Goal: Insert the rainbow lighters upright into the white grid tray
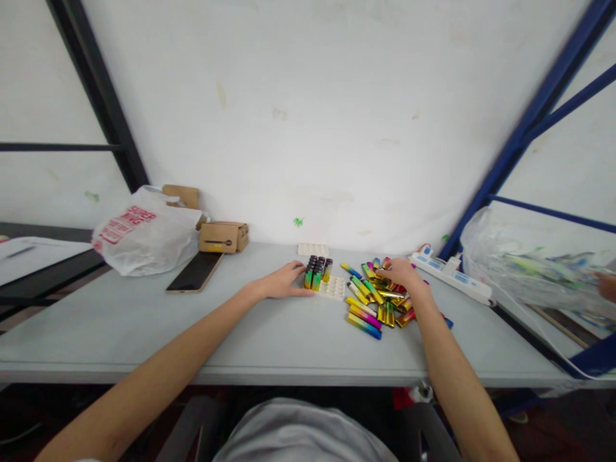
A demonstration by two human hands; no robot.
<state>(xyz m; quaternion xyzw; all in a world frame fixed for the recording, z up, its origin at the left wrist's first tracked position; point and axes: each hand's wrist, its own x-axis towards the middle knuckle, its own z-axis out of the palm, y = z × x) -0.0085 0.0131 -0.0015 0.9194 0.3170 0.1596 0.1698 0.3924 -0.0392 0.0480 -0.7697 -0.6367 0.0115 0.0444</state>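
My left hand (285, 280) curves round the left side of a white tray (333, 289) with round hollows, thumb in front and fingers behind. In its left part several slim lighter-like pieces (316, 274) stand upright, black tops up, with shiny green and gold sides. To the right lies a loose pile of shiny multicoloured lighter-like pieces (370, 290). My right hand (402, 274) is over the far side of this pile, its fingers bent down and closed among the pieces. What they hold, if anything, is hidden.
A second white tray (312, 249) lies by the wall. Left are a phone-like dark slab (195, 273), a cardboard box (224, 237) and a white plastic bag (149, 231). A power strip (452, 277) borders the right side; beyond it are a clear bag (520, 269) and another person's hand (607, 286).
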